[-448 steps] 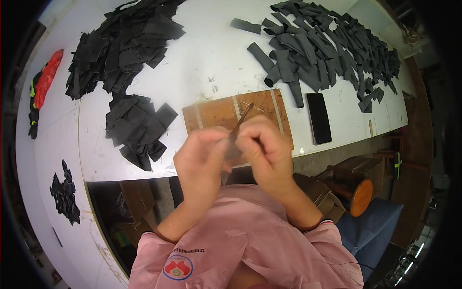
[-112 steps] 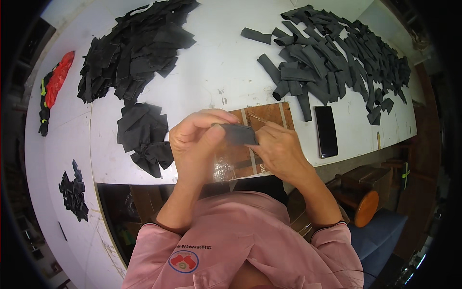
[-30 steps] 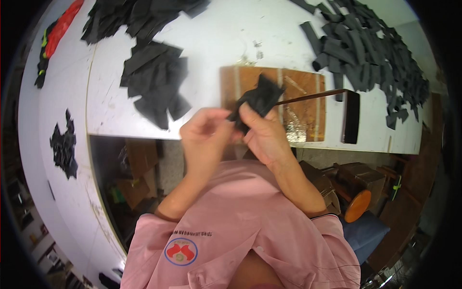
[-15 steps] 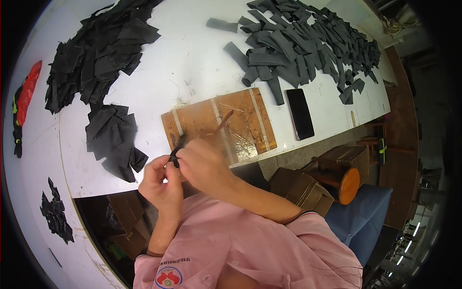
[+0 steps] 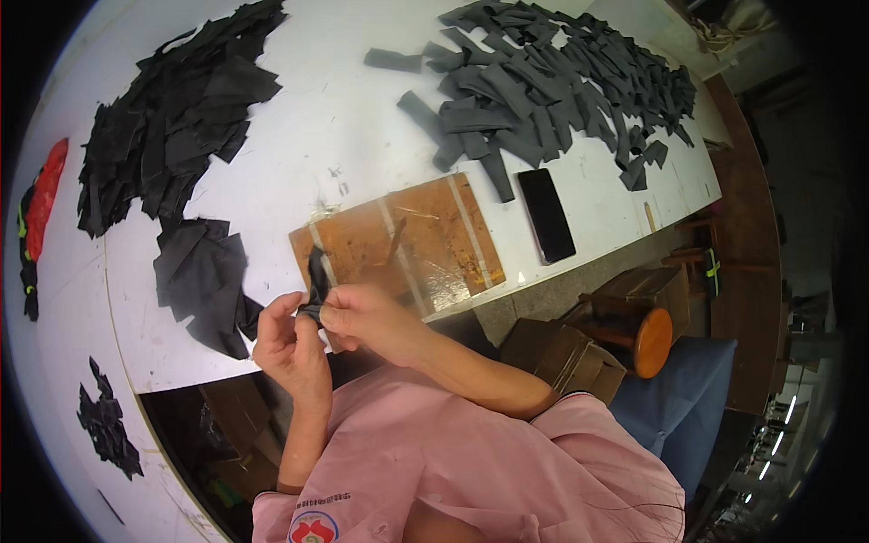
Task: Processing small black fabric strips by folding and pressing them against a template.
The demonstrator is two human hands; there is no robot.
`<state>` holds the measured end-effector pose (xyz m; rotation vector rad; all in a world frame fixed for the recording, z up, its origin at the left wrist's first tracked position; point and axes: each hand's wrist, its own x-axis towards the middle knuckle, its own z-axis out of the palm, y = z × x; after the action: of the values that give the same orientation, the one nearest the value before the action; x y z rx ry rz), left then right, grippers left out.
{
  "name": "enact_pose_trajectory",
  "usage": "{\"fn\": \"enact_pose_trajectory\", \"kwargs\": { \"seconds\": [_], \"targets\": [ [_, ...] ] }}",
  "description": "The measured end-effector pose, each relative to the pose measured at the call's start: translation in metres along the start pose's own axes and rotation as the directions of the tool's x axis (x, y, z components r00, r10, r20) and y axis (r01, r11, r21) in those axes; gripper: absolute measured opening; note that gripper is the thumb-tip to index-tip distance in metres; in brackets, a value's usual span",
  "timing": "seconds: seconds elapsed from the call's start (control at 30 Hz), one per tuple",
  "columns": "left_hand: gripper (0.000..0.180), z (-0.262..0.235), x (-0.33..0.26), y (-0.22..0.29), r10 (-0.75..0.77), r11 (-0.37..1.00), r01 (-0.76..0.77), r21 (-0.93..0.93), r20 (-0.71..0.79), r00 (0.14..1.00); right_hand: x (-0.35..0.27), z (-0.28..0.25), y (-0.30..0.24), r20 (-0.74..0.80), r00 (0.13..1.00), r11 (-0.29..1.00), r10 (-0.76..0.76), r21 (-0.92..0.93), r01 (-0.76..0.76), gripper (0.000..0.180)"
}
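Fabric piece: small black scrap (image 5: 315,282) pinched between both hands, just off the surface's (image 5: 299,136) near edge.
Left grip: left hand (image 5: 288,339) closed on its lower end.
Right grip: right hand (image 5: 367,317) closed beside it.
Handling: likely light, limp; hold by edges.
Nearby: brown board (image 5: 407,244).

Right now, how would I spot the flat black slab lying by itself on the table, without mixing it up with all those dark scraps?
Start at the white table and find the brown wooden board near its front edge. Just right of that board, below the heap of grey strips, lies the black slab. Unlike the limp, matte cloth pieces around it, it is a rigid, glossy rectangle with rounded corners, like a phone lying flat.
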<state>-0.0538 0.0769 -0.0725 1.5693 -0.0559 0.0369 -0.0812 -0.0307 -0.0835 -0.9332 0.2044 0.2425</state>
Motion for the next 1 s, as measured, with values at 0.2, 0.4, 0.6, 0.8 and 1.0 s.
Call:
{"fn": "enact_pose_trajectory", "kwargs": {
  "seconds": [0.2, 0.4, 0.6, 0.8, 1.0],
  "targets": [
    [0.026, -0.012, 0.016, 0.020, -0.279, 0.707, 0.514, -0.485, 0.477, 0.834, -0.009, -0.007, -0.005, -0.090, 0.996, 1.000, -0.020, 0.020, 0.022, 0.012],
    [0.052, -0.038, 0.005, 0.030, 0.122, 0.360, 0.804, -0.472, 0.879, 0.461, -0.022, 0.013, -0.016, 0.155, 0.906, 0.894, -0.393, -0.165, 0.416, 0.013],
    [0.045, -0.005, 0.006, 0.065, -0.171, 0.689, 0.568, -0.450, 0.660, 0.731, -0.047, 0.018, -0.060, 0.010, 0.856, 0.815, -0.516, -0.303, 0.495, 0.004],
    [0.043, 0.040, 0.039, 0.086, 0.047, -0.138, 0.894, -0.426, 0.899, 0.436, -0.052, 0.024, -0.135, -0.153, 0.793, 0.661, -0.590, -0.655, 0.365, 0.013],
    [0.031, 0.052, 0.049, 0.033, -0.108, -0.024, 0.908, -0.419, 0.904, 0.415, -0.017, -0.049, -0.089, -0.100, 0.984, 0.981, -0.150, -0.137, 0.136, 0.018]
  ]
}}
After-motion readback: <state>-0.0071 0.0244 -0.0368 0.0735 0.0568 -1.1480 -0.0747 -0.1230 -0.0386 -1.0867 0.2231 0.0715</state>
